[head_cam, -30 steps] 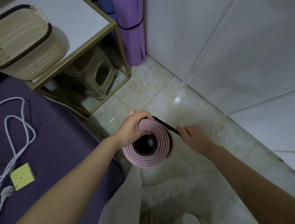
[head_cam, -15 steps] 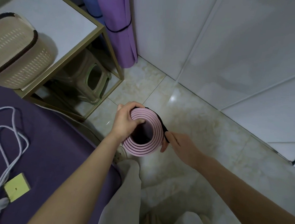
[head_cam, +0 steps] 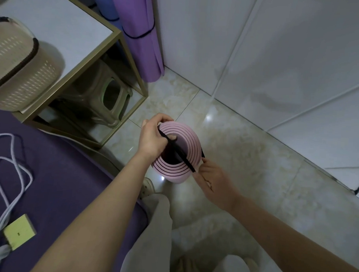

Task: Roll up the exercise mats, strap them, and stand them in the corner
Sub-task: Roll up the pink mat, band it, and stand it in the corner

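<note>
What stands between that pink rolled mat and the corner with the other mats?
Nothing visible. The floor between the pink mat and the purple mat in the corner is bare tile; the table leg stands just left of that path. The right hand pinches the strap across the roll's top.

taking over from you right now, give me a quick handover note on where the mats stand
Left hand: grips the top rim of the pink mat, with one end of the black strap under its fingers.
Right hand: pinches the strap's other end at the roll's near side.
Pink mat: rolled, upright on the floor, strap stretched across its open end, apparently not fastened.
Done: purple mat strapped, standing in the corner beside a blue mat.
Left: fasten the strap, stand the pink mat with them.
</note>
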`<state>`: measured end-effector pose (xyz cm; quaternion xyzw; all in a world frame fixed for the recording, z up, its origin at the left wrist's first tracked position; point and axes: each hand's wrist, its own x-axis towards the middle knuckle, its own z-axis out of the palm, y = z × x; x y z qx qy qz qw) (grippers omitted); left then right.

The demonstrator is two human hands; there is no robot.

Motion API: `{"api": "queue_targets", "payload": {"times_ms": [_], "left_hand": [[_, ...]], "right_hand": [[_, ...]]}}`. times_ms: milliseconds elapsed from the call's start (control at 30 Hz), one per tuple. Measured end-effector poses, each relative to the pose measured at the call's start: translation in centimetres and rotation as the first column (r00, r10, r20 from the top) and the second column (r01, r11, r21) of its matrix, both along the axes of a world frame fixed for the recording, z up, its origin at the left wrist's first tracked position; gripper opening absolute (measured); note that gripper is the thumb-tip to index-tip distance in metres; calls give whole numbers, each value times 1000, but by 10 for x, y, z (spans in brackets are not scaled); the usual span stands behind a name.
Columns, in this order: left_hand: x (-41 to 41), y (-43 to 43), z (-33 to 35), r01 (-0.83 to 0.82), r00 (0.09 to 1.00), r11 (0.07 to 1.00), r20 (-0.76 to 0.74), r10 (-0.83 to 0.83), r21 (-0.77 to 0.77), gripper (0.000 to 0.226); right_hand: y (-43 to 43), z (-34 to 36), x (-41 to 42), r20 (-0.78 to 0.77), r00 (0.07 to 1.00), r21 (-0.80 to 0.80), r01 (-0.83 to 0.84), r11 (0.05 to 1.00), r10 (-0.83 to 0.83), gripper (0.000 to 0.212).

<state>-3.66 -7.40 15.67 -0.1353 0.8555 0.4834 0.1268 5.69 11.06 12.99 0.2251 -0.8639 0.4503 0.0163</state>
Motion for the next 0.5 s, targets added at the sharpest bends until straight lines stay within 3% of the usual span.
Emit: {"api": "queue_targets", "payload": {"times_ms": [100, 167, 200, 267, 333, 400, 500], "left_hand": [[-4, 2, 2, -13, 1000, 1000, -3, 13, -28, 38], [-4, 2, 2, 7, 999, 999, -42, -10, -51, 38], [-4, 2, 2, 23, 997, 997, -70, -28, -69, 38], [-1, 3, 2, 32, 994, 996, -102, -41, -89, 40], [2, 4, 4, 27, 993, 996, -109, -36, -81, 40], [6, 5, 3, 55, 993, 997, -102, -60, -56, 40], [13, 6, 3, 86, 990, 995, -105, -91, -52, 40]], "right_hand": [[-9, 1, 11, -64, 998, 108, 15, 994, -8, 29], [-18, 5, 17, -17, 998, 166, 61, 984, -59, 35], [-23, 9, 18, 94, 986, 131, 123, 984, -136, 40], [-31, 27, 7, 420, 857, 86, 290, 953, -299, 54], [-35, 35, -7, 644, 669, 229, 293, 928, -370, 63], [-34, 38, -22, 766, 515, 288, 261, 921, -385, 66], [-28, 36, -36, 812, 468, 302, 174, 937, -349, 64]]}}
